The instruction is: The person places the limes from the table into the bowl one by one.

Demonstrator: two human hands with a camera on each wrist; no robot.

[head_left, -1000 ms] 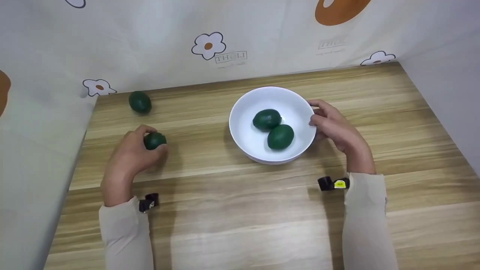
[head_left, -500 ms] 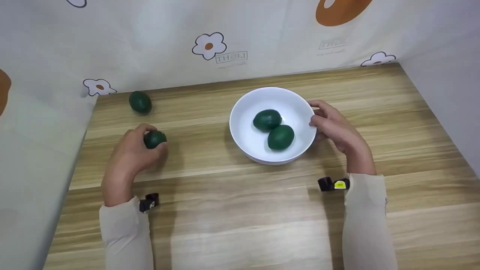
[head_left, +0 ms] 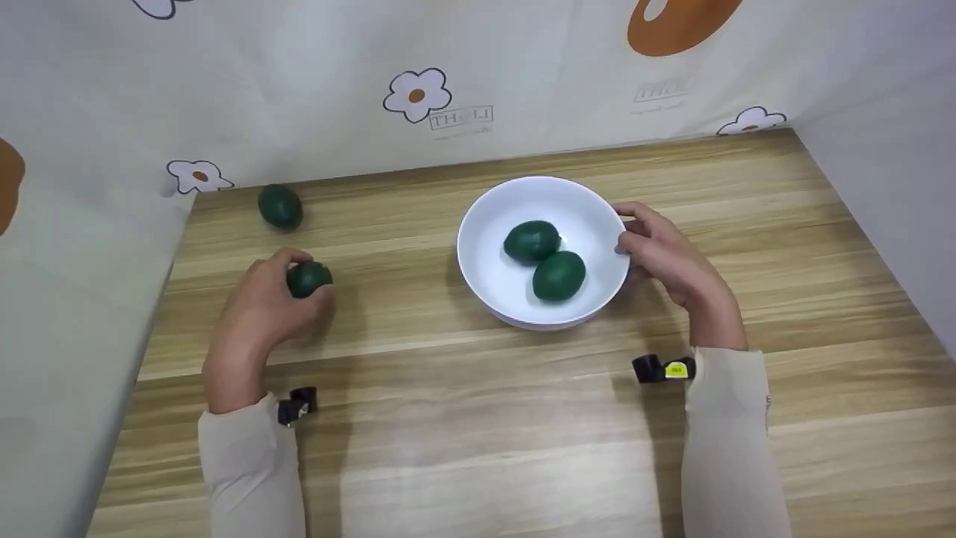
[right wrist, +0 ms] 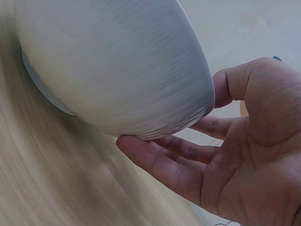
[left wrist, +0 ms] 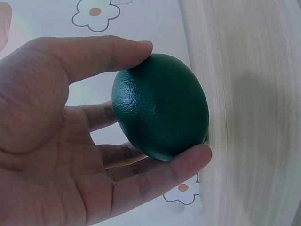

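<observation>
My left hand [head_left: 261, 306] holds a dark green lime [left wrist: 162, 108] between thumb and fingers, low over the left of the table. Whether this lime touches the wood I cannot tell. Another green lime [head_left: 281, 207] lies behind that hand, near the back left corner. A white bowl [head_left: 485, 288] stands right of the middle, with two more limes [head_left: 532, 241] touching each other inside it. From the right, my right hand [head_left: 668, 254] holds the bowl's side. In the right wrist view its thumb is at the rim and its fingers [right wrist: 160, 165] rest against the outer wall.
The table [head_left: 448, 418] has a wood-grain top. A pale curtain [head_left: 299, 97] with flowers borders its back, with pale sheeting at both sides. Black wrist cameras [head_left: 648, 368] stick out inward from both sleeves.
</observation>
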